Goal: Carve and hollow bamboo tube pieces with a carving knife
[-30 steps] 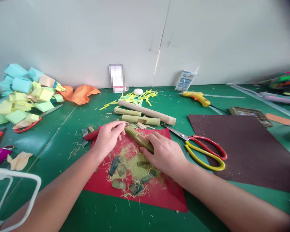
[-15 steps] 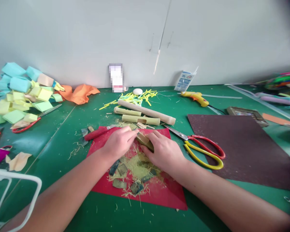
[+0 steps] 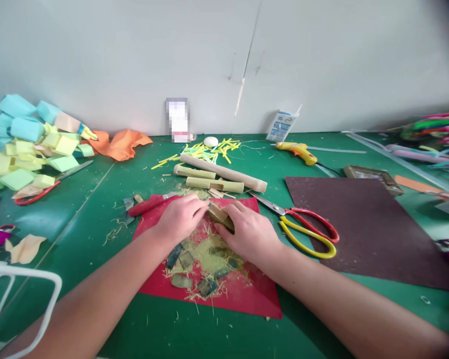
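My right hand (image 3: 250, 229) is closed round a short piece of split bamboo (image 3: 220, 217), holding it above a red sheet (image 3: 262, 296). Against the bamboo's far left end press the pinched fingertips of my left hand (image 3: 181, 219); what is between them, if anything, is too small to make out. Fine yellowish dust, shavings and several dark square scraps (image 3: 182, 280) lie on the sheet below my hands. Just left of my left hand rests a red-handled knife (image 3: 147, 204), its blade partly hidden.
Beyond my hands lie two bamboo pieces (image 3: 215, 185) and a longer stick (image 3: 224, 172). Scissors (image 3: 310, 232) overlap a dark brown board (image 3: 359, 224) on the right. A yellow glue gun (image 3: 297, 152) lies behind. Folded papers (image 3: 30, 144) pile up at left, near a white wire frame (image 3: 56, 299).
The camera view has turned slightly, so the scene sits a little further left. Both hands stay at the bamboo, with hardly any visible shift between them.
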A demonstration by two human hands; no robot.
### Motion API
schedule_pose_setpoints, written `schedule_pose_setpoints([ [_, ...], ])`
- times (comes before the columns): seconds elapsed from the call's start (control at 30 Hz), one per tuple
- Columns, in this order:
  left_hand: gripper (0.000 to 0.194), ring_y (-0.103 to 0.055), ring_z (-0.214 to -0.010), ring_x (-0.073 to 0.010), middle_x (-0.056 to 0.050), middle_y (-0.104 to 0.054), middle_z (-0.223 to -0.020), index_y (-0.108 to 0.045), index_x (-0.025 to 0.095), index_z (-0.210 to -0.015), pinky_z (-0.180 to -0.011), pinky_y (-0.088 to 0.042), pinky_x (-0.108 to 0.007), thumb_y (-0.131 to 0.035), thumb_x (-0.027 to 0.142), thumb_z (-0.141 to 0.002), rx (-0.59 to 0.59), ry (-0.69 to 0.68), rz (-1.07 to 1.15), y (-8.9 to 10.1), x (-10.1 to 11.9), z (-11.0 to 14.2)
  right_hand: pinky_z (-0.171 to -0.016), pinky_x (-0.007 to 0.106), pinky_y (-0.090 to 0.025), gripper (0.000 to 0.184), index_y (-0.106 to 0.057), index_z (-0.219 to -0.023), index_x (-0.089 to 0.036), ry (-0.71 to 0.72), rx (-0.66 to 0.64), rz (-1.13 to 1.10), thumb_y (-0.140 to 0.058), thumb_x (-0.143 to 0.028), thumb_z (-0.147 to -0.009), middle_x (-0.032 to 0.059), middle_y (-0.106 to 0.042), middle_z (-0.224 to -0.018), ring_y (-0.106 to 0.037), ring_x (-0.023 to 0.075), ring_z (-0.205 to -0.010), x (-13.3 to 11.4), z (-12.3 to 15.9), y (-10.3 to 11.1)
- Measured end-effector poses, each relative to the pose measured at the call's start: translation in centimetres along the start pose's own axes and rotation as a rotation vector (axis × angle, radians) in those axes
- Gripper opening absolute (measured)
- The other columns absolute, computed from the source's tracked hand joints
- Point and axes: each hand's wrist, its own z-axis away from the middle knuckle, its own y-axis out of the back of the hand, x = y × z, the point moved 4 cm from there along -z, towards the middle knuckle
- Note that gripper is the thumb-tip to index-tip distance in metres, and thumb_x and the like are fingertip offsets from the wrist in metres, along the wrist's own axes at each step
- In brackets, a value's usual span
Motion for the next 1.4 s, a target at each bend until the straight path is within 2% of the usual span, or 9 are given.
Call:
schedule_pose_setpoints([
  [0.13, 0.02, -0.061, -0.075, -0.0168, -0.007, -0.064, -0.08, -0.068, 0.013, -0.089, -0.073, -0.048, -0.029, -0.05, 0.021, -0.091, 0.034, 0.058, -0.053, 0.1, -0.4, 0.0, -0.055, 0.028, -0.031, 0.02, -0.056, -0.089, -0.017, 0.016, 0.005, 0.001, -0.054, -0.036, -0.084, 0.0031, -0.061, -0.093, -0.06, 0.0174, -0.078, -0.2, 0.0, 0.1],
  [0.47, 0.021, -0.061, -0.073, -0.0151, -0.006, -0.063, -0.078, -0.068, 0.015, -0.089, -0.072, -0.048, -0.027, -0.049, 0.022, -0.092, -0.006, 0.041, -0.003, -0.4, 0.1, 0.1, -0.055, 0.028, -0.03, 0.021, -0.057, -0.09, -0.017, 0.009, 0.009, 0.0, -0.054, -0.037, -0.084, 0.0033, -0.062, -0.094, -0.06, 0.0174, -0.079, -0.2, -0.1, -0.1],
  [0.6, 0.02, -0.061, -0.076, -0.0158, -0.007, -0.064, -0.081, -0.069, 0.015, -0.089, -0.074, -0.049, -0.028, -0.05, 0.022, -0.091, 0.043, 0.076, -0.006, -0.2, -0.2, 0.0, -0.055, 0.028, -0.03, 0.021, -0.056, -0.09, -0.017, 0.015, 0.024, -0.001, -0.053, -0.037, -0.084, 0.0033, -0.062, -0.094, -0.06, 0.0177, -0.079, -0.2, -0.2, 0.0],
  [0.77, 0.019, -0.062, -0.077, -0.0161, -0.006, -0.065, -0.082, -0.07, 0.016, -0.093, -0.073, -0.049, -0.027, -0.052, 0.021, -0.09, -0.007, 0.037, 0.03, -0.3, 0.1, -0.1, -0.055, 0.028, -0.03, 0.019, -0.056, -0.09, -0.017, 0.013, 0.013, -0.024, -0.053, -0.036, -0.083, 0.0035, -0.062, -0.093, -0.06, 0.0174, -0.079, -0.3, -0.2, 0.1],
  [0.9, 0.021, -0.063, -0.08, -0.0183, -0.009, -0.066, -0.086, -0.069, 0.012, -0.097, -0.077, -0.05, -0.031, -0.051, 0.019, -0.09, 0.049, 0.096, 0.003, 0.2, -0.7, -0.1, -0.055, 0.028, -0.03, 0.022, -0.056, -0.092, -0.017, 0.013, 0.013, -0.012, -0.053, -0.037, -0.083, 0.004, -0.063, -0.094, -0.06, 0.0183, -0.08, -0.3, -0.3, 0.1],
  [1.1, 0.019, -0.063, -0.079, -0.0169, -0.007, -0.067, -0.085, -0.07, 0.015, -0.099, -0.075, -0.05, -0.029, -0.054, 0.019, -0.089, -0.011, 0.044, 0.056, -0.1, 0.1, 0.0, -0.058, 0.029, -0.035, 0.024, -0.057, -0.096, -0.018, 0.005, 0.012, -0.026, -0.053, -0.038, -0.083, 0.0044, -0.064, -0.096, -0.061, 0.0193, -0.081, -0.1, -0.4, -0.1],
  [1.4, 0.018, -0.063, -0.081, -0.0166, -0.008, -0.068, -0.087, -0.071, 0.014, -0.094, -0.077, -0.05, -0.03, -0.054, 0.018, -0.089, -0.012, 0.045, 0.051, 0.4, 0.4, -0.2, -0.058, 0.029, -0.035, 0.025, -0.057, -0.093, -0.018, 0.015, 0.012, -0.008, -0.055, -0.04, -0.081, 0.0066, -0.065, -0.094, -0.061, 0.0203, -0.078, -0.1, -0.3, -0.2],
])
